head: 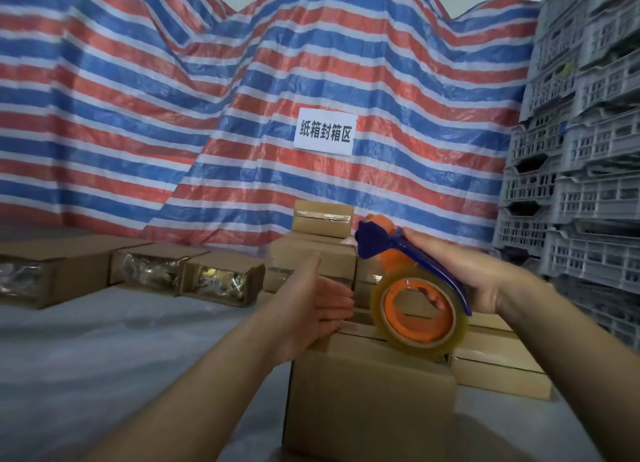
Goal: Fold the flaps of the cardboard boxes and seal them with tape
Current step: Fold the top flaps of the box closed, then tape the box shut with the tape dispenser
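Note:
A closed cardboard box (367, 392) stands right in front of me on the grey floor. My right hand (485, 281) grips a blue and orange tape dispenser (415, 309) with a roll of clear tape, whose roll rests on the box's top at its right side. My left hand (311, 309) is flat with straight fingers at the box's upper left edge, palm turned toward the dispenser. Sealed boxes (322, 219) are stacked behind it, and another sealed box (498, 364) lies to its right.
Three unsealed boxes (221, 281) with plastic-wrapped contents lie on their sides at the left. A red, white and blue striped tarpaulin (173, 115) with a white paper sign (325, 132) hangs behind. Grey plastic crates (581, 150) are stacked high on the right.

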`<state>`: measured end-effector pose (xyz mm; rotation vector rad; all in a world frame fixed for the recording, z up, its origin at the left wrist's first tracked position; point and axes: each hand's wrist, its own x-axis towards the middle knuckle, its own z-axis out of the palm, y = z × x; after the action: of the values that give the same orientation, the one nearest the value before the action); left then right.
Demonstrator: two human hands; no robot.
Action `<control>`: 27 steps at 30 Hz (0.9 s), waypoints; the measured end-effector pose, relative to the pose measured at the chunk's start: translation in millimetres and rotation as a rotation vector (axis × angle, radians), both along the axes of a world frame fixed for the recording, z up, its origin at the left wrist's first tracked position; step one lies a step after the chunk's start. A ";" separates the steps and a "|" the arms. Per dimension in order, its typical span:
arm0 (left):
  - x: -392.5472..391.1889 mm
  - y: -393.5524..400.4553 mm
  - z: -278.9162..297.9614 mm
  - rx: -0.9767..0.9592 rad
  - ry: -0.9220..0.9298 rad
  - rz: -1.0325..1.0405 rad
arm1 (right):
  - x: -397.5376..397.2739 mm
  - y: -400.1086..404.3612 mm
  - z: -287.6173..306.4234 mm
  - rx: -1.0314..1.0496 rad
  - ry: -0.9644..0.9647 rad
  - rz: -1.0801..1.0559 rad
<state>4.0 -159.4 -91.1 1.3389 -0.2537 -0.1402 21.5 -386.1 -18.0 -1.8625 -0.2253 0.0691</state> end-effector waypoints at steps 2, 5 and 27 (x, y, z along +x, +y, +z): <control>2.5 2.8 -1.1 -0.046 0.024 -0.007 | 2.8 0.0 -2.6 -0.045 0.020 -0.007; 4.7 4.1 -0.7 -0.064 0.044 -0.004 | 6.2 -1.4 -3.9 -0.072 0.003 -0.001; -5.1 -6.4 27.1 -0.086 0.079 0.165 | 7.6 9.5 16.3 -0.229 0.072 0.094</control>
<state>-1.1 -165.8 -63.9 1.2602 -0.0810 -0.0433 29.0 -376.6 -1.7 -2.0720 -0.2643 0.2345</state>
